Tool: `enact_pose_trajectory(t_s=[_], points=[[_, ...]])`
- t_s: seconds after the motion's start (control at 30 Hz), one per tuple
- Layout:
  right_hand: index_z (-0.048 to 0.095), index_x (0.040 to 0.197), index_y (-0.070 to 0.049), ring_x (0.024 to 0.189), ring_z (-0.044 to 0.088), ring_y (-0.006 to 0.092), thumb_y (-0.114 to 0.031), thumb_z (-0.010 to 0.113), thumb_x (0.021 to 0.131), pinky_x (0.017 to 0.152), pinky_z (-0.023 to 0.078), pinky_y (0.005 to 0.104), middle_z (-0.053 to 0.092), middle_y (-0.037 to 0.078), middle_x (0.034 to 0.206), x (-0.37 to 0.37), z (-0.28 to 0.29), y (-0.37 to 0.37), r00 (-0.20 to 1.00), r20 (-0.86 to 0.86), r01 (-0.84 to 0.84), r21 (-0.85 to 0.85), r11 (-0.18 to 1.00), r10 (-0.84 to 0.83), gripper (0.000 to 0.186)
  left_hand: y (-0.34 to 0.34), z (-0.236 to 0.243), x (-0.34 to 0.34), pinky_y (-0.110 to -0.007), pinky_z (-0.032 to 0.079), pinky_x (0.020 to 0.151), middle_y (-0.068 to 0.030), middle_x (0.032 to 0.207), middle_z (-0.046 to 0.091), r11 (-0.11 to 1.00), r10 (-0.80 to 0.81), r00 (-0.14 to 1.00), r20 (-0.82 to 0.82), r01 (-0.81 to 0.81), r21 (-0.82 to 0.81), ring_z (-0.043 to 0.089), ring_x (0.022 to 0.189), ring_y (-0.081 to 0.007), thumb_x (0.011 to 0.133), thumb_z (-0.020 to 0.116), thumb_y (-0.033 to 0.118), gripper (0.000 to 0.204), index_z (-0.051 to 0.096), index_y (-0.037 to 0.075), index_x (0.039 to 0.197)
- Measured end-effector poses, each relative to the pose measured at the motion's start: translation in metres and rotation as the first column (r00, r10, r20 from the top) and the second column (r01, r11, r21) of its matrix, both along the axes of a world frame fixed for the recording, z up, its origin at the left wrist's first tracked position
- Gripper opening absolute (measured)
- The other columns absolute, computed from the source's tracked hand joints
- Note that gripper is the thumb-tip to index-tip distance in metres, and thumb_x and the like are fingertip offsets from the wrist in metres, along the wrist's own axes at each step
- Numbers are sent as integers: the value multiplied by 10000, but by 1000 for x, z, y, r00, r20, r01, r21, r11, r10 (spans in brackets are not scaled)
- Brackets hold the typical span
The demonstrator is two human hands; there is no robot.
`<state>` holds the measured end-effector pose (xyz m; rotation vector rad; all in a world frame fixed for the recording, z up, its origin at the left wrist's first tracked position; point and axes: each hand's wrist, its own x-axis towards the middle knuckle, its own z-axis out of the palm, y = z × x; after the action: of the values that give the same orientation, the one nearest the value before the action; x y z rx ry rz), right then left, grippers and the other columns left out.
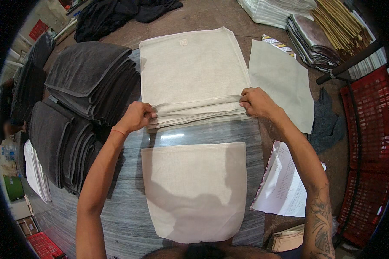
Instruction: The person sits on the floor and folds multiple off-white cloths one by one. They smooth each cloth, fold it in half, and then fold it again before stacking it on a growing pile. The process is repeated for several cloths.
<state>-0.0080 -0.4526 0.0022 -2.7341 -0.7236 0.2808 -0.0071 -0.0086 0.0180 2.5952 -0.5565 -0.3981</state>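
Cream cloth stack (193, 69), left hand (139, 115) pinching its near-left corner, right hand (259, 102) its near-right

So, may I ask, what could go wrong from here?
The left hand and right hand pinch the near edge of the cream stack, where layers lie uneven; lower ones might get dragged too. The left forearm passes close beside the nearer dark grey pile and might nudge it.

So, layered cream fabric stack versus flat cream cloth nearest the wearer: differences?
The cream fabric stack shows several layers; the flat cream cloth looks single. Left hand and right hand hold the stack's near corners; neither touches the cloth. Both are cream, lying on the grey streaked table.
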Motion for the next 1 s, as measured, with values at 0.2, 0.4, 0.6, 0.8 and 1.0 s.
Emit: enact_pose_trajectory(t_s=[0.2, 0.4, 0.6, 0.8, 1.0], points=[[737, 946, -34, 983, 652, 315, -270, 760, 799, 875, 477, 446, 686, 122, 1020, -7, 11, 9, 1000, 6, -29, -68, 997, 30, 279, 5, 6, 3, -334, 557, 769, -131, 838, 759, 998, 66, 988, -140, -69, -13, 720, 784, -203, 787, 800, 123, 144, 792, 17, 883], [735, 911, -36, 975, 648, 312, -191, 706, 826, 866, 473, 453, 690, 117, 1012, -9, -3, 2, 988, 136, -69, -45, 997, 75, 180, -1, 8, 2, -342, 565, 765, -112, 864, 766, 999, 32, 992, -118, -27, 45, 720, 780, -198, 769, 827, 163, 170, 803, 40, 884], [714, 900, -28, 956, 649, 321, -119, 637, 852, 846, 472, 454, 678, 138, 980, -5, -5, 7, 993, 116, -24, -68, 997, 32, 128, -6, 17, 2, -352, 573, 800, -130, 915, 769, 993, 86, 983, -165, -70, 99, 738, 831, -224, 771, 830, 208, 247, 799, 37, 947], [675, 907, -28, 943, 650, 319, -224, 702, 844, 852, 470, 458, 652, 135, 930, -6, -1, 9, 996, 91, 34, -126, 991, -22, 208, -29, 28, -10, -371, 573, 837, -172, 943, 752, 981, -92, 996, -12, 93, 173, 737, 862, -301, 777, 814, 238, 325, 773, 20, 1015], [663, 982, -55, 1019, 629, 285, -359, 776, 793, 923, 443, 452, 649, 108, 1036, -18, 4, 26, 971, 222, -44, -181, 983, 84, 375, -33, 24, -13, -403, 577, 788, -189, 933, 737, 970, -121, 992, 28, 112, 215, 723, 828, -347, 789, 795, 272, 319, 770, 36, 1003]])
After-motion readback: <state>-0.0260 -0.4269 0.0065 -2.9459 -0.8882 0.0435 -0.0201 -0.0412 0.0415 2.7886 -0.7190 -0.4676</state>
